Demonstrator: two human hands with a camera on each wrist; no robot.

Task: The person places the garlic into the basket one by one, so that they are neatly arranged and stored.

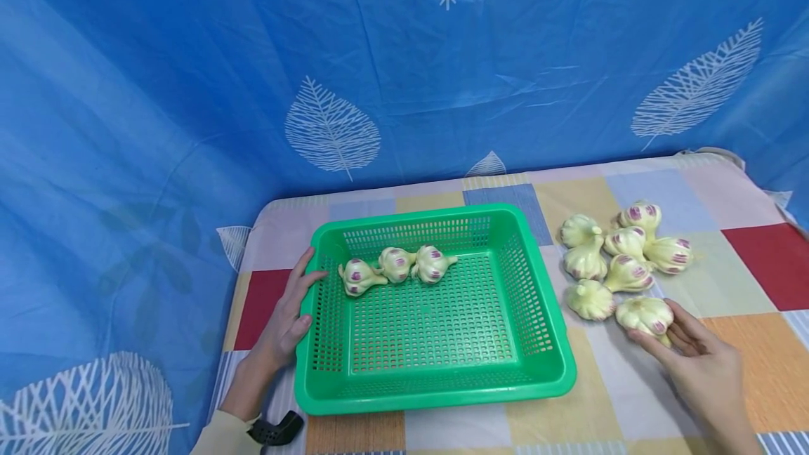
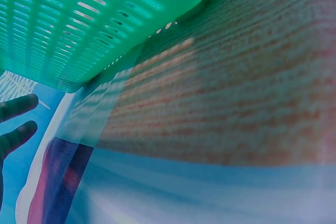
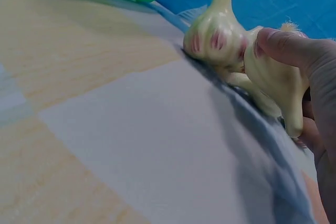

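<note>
Between thumb and fingers, my right hand [image 1: 704, 353] holds a garlic bulb [image 1: 645, 316], white with purple streaks, at the near end of a cluster of bulbs. In the right wrist view the held garlic bulb [image 3: 278, 74] has its stem pointing down, and another bulb [image 3: 215, 38] sits just beyond it. My left hand [image 1: 287, 318] rests at the left rim of a green plastic basket [image 1: 436, 402], fingers extended over the edge. Three garlic bulbs [image 1: 396, 265] lie in a row inside the basket, toward its back left.
Several more garlic bulbs [image 1: 628, 272] lie grouped on the table right of the basket. A patchwork-checked cloth [image 1: 455, 434] covers the table. A blue curtain [image 1: 404, 76] with white leaf prints hangs behind and at the left. A black band [image 1: 277, 430] is on the left wrist.
</note>
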